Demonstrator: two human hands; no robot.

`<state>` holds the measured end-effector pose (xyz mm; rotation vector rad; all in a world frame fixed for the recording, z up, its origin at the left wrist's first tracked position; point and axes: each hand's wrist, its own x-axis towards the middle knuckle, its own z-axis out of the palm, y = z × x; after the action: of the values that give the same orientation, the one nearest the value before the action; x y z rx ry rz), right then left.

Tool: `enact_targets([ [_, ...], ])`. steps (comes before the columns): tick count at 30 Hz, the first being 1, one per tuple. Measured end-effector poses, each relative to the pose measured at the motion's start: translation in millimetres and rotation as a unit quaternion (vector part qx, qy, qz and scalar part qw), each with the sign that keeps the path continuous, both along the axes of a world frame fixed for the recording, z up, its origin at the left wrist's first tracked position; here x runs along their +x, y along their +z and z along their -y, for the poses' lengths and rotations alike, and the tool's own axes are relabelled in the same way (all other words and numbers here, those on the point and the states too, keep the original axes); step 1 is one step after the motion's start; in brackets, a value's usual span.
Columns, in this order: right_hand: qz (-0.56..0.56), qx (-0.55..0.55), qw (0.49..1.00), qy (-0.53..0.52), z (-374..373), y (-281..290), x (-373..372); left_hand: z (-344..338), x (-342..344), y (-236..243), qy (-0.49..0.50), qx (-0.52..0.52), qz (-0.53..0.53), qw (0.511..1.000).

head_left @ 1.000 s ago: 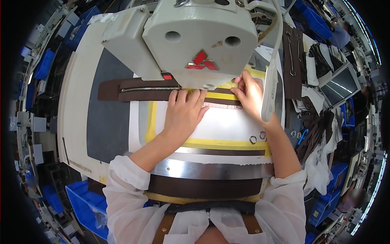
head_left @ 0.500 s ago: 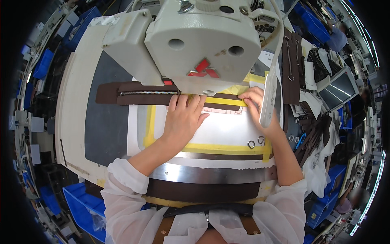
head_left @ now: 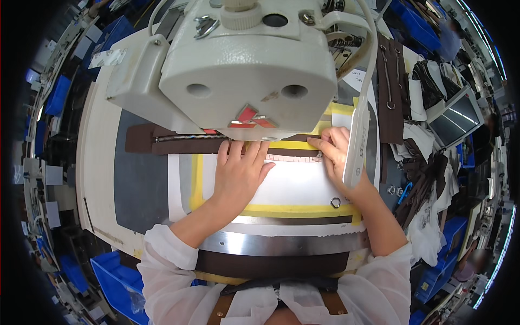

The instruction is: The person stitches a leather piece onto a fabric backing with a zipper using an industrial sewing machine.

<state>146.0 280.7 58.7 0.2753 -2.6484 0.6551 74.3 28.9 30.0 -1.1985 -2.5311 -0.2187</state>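
A long dark brown fabric strip with a metal zipper (head_left: 189, 137) runs left to right beneath the sewing machine head (head_left: 244, 81). My left hand (head_left: 240, 174) lies palm down, fingers stretched and slightly apart, fingertips on the strip's near edge. Its fingertips reach close under the machine head, which hides the needle area. At the strip's right end, my right hand (head_left: 340, 157) has its fingers bent and pinching at the brown edge beside the yellow tape (head_left: 290, 144). A pinkish measuring strip (head_left: 295, 159) lies just nearer than the fabric, between both hands.
A metal ring (head_left: 336, 202) sits on the taped white sheet (head_left: 292, 187). Blue-handled scissors (head_left: 404, 193) and small metal rings lie right of my forearm. Brown zipper pieces (head_left: 389, 81) and a dark-screened device (head_left: 456, 117) are farther right. A white lamp arm (head_left: 355, 146) hangs by my right hand.
The view has shifted, so the machine head fills more of it. My right fingers have moved slightly left along the strip. A second ring on the sheet is now out of sight.
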Motion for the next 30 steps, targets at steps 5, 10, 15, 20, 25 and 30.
enact_targets([
  [5,0.000,-0.006,1.000,-0.006,0.1,0.1,1.3,-0.8,-0.1,5.4,-0.001,0.002,-0.003,1.000],
  [10,0.029,0.013,0.999,0.000,-4.0,-3.4,0.3,0.2,-0.5,4.5,0.003,-0.021,0.007,1.000],
  [15,0.037,0.045,0.998,-0.003,0.9,4.3,1.7,0.8,1.4,5.7,-0.003,0.012,0.033,0.999],
  [20,0.034,0.086,0.996,-0.009,2.1,3.2,2.2,4.9,4.8,9.4,-0.002,0.009,0.080,0.997],
  [25,-0.013,0.067,0.998,-0.019,3.6,1.5,-0.3,4.3,4.9,10.9,-0.012,0.015,0.084,0.996],
  [30,0.035,0.101,0.994,-0.016,0.9,-0.7,1.8,1.7,3.5,9.3,-0.010,0.014,0.070,0.997],
])
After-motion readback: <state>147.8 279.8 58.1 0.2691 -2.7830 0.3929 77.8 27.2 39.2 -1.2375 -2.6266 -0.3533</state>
